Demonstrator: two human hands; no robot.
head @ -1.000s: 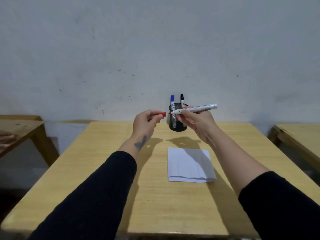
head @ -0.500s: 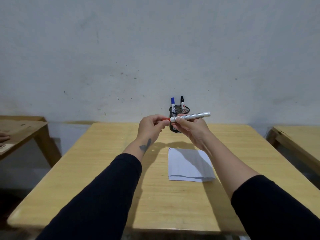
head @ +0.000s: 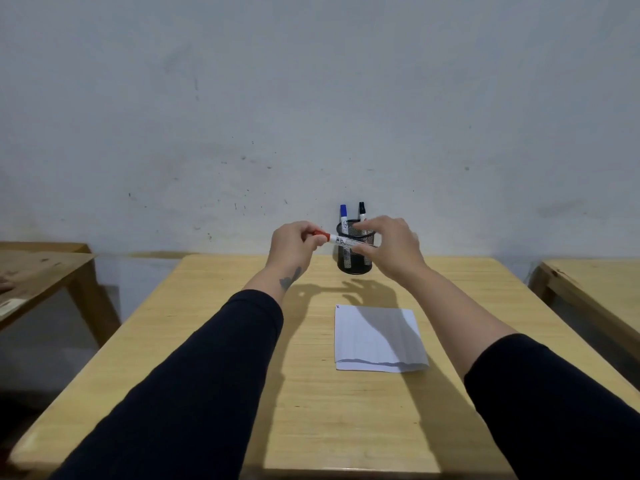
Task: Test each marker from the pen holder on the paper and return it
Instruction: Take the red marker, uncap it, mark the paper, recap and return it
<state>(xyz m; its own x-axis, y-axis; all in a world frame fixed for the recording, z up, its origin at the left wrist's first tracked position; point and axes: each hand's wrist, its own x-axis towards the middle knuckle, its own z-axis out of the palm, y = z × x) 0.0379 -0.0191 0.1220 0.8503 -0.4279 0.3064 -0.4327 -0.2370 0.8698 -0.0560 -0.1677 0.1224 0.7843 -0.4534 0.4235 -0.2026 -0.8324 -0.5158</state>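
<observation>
Wooden bench point(head: 221, 375), far pen holder point(head: 354, 261); left hand point(head: 294, 242) pinching red marker point(head: 341, 241), right hand point(head: 393, 245) steadying barrel. Seat cap fully, then drop upright.

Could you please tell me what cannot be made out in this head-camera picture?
- Red marker: its right end is hidden by the right hand; the label print is too small.
- Marks on the paper: only a tiny speck at the top left corner.
- Pen holder: the front is partly covered by the marker and fingers.
</observation>
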